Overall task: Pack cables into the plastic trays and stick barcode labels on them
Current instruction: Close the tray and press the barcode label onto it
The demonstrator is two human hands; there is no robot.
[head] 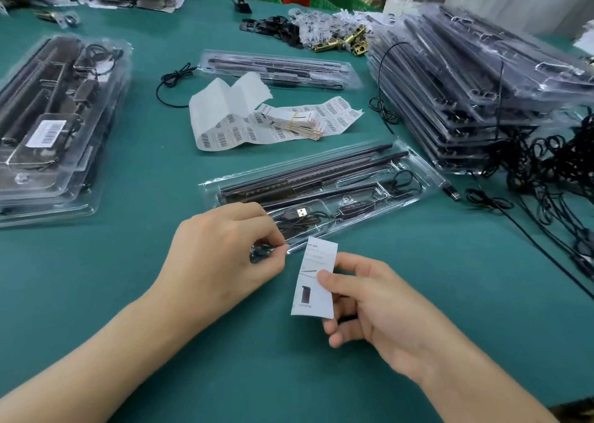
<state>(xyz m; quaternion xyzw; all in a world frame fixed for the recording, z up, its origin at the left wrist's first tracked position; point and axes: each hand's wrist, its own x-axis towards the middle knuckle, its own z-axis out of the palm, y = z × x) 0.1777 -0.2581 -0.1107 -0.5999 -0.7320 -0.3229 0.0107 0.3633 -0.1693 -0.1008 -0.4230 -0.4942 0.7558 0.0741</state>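
Task is being judged as partway done. A stack of closed clear plastic trays (74, 204), topped with a white barcode label (48, 132), is lying well to the left of the left hand (221, 252); those are being counted as finished. A taller stack of clear trays (482, 95) with no visible labels and a tangle of loose black cables (553, 172) are lying beyond and to the right of the right hand (385, 310), so plenty is being left to pack and label. A white sheet of barcode labels (225, 127) is lying beyond both hands, past the current tray.

The long clear plastic tray (424, 172) being worked on is lying just beyond both hands, with black rods and a black USB cable (300, 212) already seated inside. Its near-left corner is being pinched by the curled fingertips of the left hand. A small white printed paper slip (316, 278) is being held between thumb and fingers of the right hand, its top end almost touching the tray's near edge. No barcode is being made out on the slip, and no label is being seen on this tray.
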